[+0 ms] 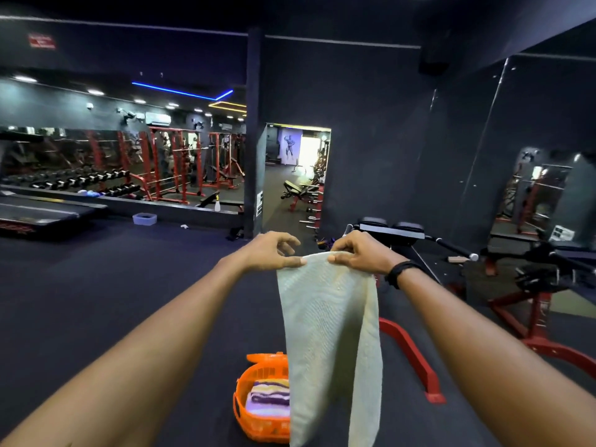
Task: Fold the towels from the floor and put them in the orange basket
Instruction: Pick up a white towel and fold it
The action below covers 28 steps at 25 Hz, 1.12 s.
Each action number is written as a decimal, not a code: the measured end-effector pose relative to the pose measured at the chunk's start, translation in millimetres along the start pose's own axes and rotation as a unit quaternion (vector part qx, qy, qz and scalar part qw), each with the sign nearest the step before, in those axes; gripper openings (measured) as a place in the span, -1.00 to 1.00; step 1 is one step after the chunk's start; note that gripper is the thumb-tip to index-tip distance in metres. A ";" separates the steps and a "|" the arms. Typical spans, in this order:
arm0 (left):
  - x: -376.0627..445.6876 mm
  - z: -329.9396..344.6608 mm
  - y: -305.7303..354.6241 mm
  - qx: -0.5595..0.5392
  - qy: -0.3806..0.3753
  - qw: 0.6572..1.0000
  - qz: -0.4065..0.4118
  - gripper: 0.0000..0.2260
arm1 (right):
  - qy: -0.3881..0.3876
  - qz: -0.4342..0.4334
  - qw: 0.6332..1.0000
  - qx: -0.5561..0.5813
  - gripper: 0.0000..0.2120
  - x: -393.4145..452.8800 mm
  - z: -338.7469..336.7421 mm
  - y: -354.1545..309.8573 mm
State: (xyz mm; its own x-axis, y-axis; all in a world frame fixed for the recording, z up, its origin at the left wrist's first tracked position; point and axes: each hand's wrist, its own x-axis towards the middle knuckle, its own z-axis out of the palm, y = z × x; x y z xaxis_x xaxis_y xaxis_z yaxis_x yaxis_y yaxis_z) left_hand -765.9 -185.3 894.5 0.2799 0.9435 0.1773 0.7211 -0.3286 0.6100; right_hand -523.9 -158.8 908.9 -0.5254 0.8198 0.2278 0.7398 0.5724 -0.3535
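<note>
**Pale towel held up by both hands above the orange basket**

Head view: both arms reach forward at chest height in a dark gym. The left hand (274, 251) pinches the top edge of a pale cream towel (332, 343) between thumb and forefinger, its other fingers loosely curled above the cloth. The right hand (358, 253), with a black band (400, 272) on its wrist, grips the same top edge just beside the left, fingers curled over the fabric. The two hands are close together, so the towel hangs as a narrow, doubled length straight down towards the bottom of the frame.

Below the towel, on the dark floor (129, 285), stands the orange basket (258, 414). Its right part is hidden behind the hanging cloth. Inside it lie folded towels (267, 396) in white, purple and yellow stripes, stacked flat.

To the right stands a red-framed weight bench (419, 356) with black pads. Farther back on the left, a wall mirror shows red racks (180, 162) and rows of dumbbells (80, 180); a small pale tub (144, 218) and a spray bottle (217, 204) sit near the mirror's foot.
</note>
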 end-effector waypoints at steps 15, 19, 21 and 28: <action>261.5 -53.4 -128.8 0.044 0.247 0.956 -0.150 -0.81 | -0.040 0.136 0.988 0.053 -0.55 195.3 40.5 203.4; 316.8 -68.0 -166.9 0.037 0.207 0.944 -0.253 -0.70 | -0.005 0.129 0.992 0.016 -0.59 276.2 44.4 241.6; 340.6 -64.6 -169.3 0.006 0.114 0.953 -0.281 -0.67 | 0.011 0.143 0.987 0.070 -0.62 314.4 46.7 241.6; 411.2 -0.7 -148.1 -0.192 0.110 0.927 -0.302 -0.77 | -0.051 0.200 0.903 0.376 -0.70 399.4 56.4 218.5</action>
State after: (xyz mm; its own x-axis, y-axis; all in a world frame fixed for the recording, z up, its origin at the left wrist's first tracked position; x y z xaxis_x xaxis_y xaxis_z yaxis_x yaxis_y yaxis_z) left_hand -758.1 251.4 877.6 -0.2673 0.9504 -0.1590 0.4136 0.2622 0.8719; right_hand -595.8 292.7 871.5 -0.3444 0.9303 -0.1264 0.4047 0.0256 -0.9141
